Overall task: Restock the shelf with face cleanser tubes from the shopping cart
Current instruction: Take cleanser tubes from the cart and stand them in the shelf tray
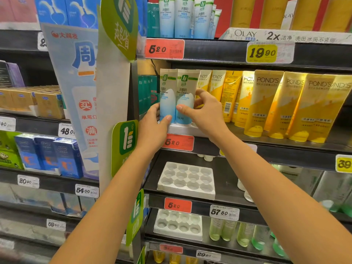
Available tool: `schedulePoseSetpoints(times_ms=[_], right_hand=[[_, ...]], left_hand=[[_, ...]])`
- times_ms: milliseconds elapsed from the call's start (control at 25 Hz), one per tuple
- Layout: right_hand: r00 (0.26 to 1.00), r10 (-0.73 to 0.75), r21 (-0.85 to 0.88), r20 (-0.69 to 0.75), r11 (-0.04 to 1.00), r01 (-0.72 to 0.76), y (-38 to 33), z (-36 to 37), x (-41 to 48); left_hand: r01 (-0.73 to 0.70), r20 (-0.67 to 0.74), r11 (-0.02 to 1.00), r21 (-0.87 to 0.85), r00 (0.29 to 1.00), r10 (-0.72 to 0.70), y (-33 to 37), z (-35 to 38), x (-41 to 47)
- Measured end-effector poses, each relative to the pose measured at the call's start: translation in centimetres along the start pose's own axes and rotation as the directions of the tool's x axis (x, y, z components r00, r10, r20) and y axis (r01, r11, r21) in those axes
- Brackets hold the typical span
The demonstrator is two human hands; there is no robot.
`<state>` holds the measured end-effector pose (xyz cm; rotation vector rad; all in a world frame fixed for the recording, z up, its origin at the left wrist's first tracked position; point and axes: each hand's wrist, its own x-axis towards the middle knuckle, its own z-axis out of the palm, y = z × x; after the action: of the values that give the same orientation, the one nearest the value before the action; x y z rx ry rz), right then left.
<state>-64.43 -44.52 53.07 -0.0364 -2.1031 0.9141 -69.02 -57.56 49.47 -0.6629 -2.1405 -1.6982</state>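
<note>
Two white-and-blue face cleanser tubes stand upright side by side in a white holder tray (182,129) on the second shelf. My left hand (154,126) grips the left tube (167,96) low on its body. My right hand (203,113) pinches the right tube (185,92), thumb in front and fingers behind. More tubes of the same kind (182,18) stand on the top shelf. The shopping cart is out of view.
Yellow Pond's tubes (266,103) crowd the shelf right of my hands. An empty white tray with round sockets (186,180) lies one shelf down, another (178,224) below it. A green sign panel (123,141) juts out at the left. Red 5.20 price tags mark the shelf edges.
</note>
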Motion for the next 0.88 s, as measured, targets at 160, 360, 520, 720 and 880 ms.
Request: schedulePoseSetpoints(times_ms=[160,360,520,720,880], right_hand=[[0.998,-0.026,-0.077,-0.057,0.997,0.022,0.4,0.3,-0.3],[1.0,0.02,-0.111,-0.017,0.994,-0.022,0.2,0.2,-0.7],[0.998,0.014,-0.148,-0.067,0.989,-0.024,-1.0,-1.8,-3.0],[0.93,0.181,0.24,-0.321,0.965,-0.105,-0.8,-7.5,-14.4],[0.769,0.481,0.277,-0.42,0.875,-0.396,1.7,-10.6,-27.8]], left_hand=[[-0.028,-0.062,0.999,0.019,0.998,0.029,-0.1,0.4,-0.2],[-0.043,-0.146,0.999,-0.026,0.989,0.038,0.2,0.7,-0.9],[-0.198,-0.241,0.955,-0.22,0.96,0.143,1.0,0.5,-3.8],[0.1,0.171,0.88,-0.464,0.985,-0.022,-0.4,2.2,-10.9],[0.425,0.53,0.84,-0.339,0.823,-0.203,-2.9,4.3,-18.2]])
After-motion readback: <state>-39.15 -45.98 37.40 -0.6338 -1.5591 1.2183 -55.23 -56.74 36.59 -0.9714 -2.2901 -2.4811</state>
